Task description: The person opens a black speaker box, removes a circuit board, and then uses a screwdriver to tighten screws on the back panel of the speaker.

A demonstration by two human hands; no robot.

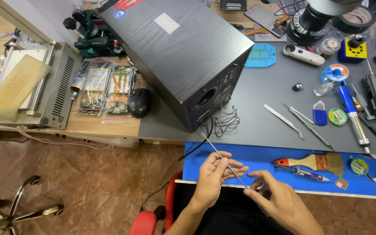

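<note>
Both hands are low in the head view, in front of the bench edge. My left hand pinches a long thin metal rod near its middle, and the rod slants up to the left toward a big black speaker box. My right hand holds the rod's lower end between fingertips. Thin black wires hang tangled from the speaker's rear panel, just above the rod's tip.
On the grey mat lie tweezers, a blue-handled screwdriver, solder reels and a microscope head. A paintbrush rests on the blue strip. A black mouse, bagged phone boards and a grey machine sit left. Chair base below left.
</note>
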